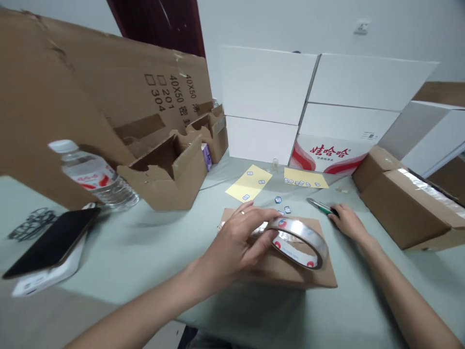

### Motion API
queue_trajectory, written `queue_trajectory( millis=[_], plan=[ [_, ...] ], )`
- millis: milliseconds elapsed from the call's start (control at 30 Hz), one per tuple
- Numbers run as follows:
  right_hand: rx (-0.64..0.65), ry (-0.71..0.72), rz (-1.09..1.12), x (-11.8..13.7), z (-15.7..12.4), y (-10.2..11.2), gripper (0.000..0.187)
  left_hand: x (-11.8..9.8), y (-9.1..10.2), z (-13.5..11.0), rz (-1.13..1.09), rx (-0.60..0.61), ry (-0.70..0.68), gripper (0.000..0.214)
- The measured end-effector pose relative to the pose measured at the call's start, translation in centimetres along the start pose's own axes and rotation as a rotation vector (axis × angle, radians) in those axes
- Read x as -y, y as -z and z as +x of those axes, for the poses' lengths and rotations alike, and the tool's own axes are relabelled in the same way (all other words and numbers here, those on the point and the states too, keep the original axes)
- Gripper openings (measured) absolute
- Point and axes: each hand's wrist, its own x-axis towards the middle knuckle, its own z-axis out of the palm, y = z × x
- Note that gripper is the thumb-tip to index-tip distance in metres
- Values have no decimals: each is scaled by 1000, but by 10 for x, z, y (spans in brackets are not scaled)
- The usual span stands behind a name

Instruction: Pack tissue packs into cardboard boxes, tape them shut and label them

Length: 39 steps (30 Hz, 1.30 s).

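Observation:
My left hand [240, 242] grips a roll of clear tape [301, 242] by its near-left rim, holding it tilted over a small flat cardboard box [290, 276] on the pale table [152, 247]. My right hand [347, 220] rests on the table to the right of the box, its fingers closed on the end of a green-handled tool [321, 207] that lies flat. Small blue-and-white stickers [282, 204] lie just beyond the box.
Two yellow sheets [249, 183] [305, 177] with stickers lie further back. An open brown carton [170, 169], a water bottle [96, 177] and a black phone [51, 240] are at left. A taped brown box [407, 203] sits at right, white boxes [308, 97] behind.

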Motion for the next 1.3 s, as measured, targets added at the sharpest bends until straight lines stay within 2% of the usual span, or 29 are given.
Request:
queue_trajectory(
  millis=[67, 133, 200, 300, 367, 467, 733, 867, 967, 1067, 1200, 1300],
  plan=[
    [-37, 82, 33, 5, -2, 13, 28, -2, 1, 5, -36, -29, -40, 17],
    [-63, 176, 81, 21, -5, 34, 32, -3, 3, 9, -46, -64, -79, 16],
    [-86, 294, 125, 48, -10, 57, 34, -4, 3, 12, -39, -84, -91, 16],
    [-130, 558, 119, 96, -20, 83, 28, -4, 3, 13, -63, -87, -75, 16],
    [-134, 713, 76, 121, -23, 92, 27, -4, 2, 11, -85, -85, -59, 15],
    [-83, 807, 63, 137, -22, 96, 26, -2, 1, 8, -115, -88, -54, 14],
    [19, 864, 28, 146, -14, 94, 26, 1, -6, 5, -268, -100, -85, 15],
    [102, 863, 8, 155, -16, 96, 27, -1, -6, 3, -303, -95, 71, 16],
    [110, 865, 24, 152, -16, 99, 28, -2, -6, 1, -337, -49, 206, 19],
    [122, 884, 45, 145, -17, 102, 29, -3, -7, 0, -342, -42, 251, 17],
    [105, 845, 48, 124, -23, 104, 26, 4, 3, 5, -478, -211, 360, 20],
    [59, 613, 84, 91, -23, 93, 29, 23, 23, 12, -639, -386, 516, 34]
  ],
)
